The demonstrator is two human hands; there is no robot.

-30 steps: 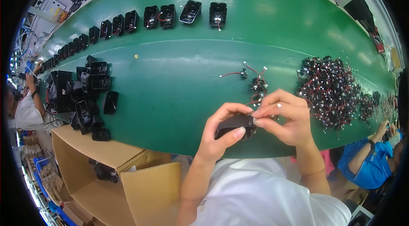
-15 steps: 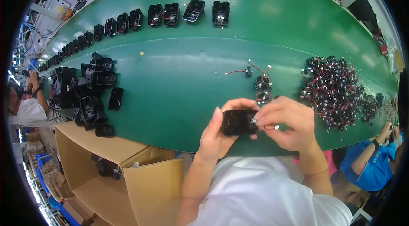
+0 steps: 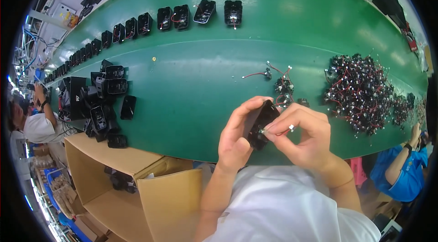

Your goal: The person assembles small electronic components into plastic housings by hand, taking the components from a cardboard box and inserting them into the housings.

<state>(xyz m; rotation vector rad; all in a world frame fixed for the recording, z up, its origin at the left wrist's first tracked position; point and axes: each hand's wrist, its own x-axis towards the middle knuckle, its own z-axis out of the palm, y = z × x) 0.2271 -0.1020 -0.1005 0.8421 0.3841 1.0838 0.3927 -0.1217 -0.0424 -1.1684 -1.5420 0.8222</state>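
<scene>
My left hand (image 3: 234, 138) grips a black plastic housing (image 3: 266, 117), tilted on edge over the near side of the table. With thumb and fingertips together, my right hand (image 3: 306, 138) pinches a small wired connector at the housing's lower open side. Its white plug (image 3: 291, 128) on a short red lead sticks out by the right fingers. What lies right under the fingertips is too small to make out. Just beyond my hands lies a little cluster of black wired parts (image 3: 284, 86), with one loose wired part (image 3: 267, 74) beside it.
A large heap of wired parts (image 3: 358, 93) covers the table's right side. Black housings (image 3: 117, 86) are piled at left, and a row of housings (image 3: 181, 17) runs along the back. An open cardboard box (image 3: 169, 196) stands at lower left. Other people work at both sides.
The housing has turned from lying flat to a steep tilt in my left hand. My right fingers stay pinched at its lower part. The view has shifted slightly.
</scene>
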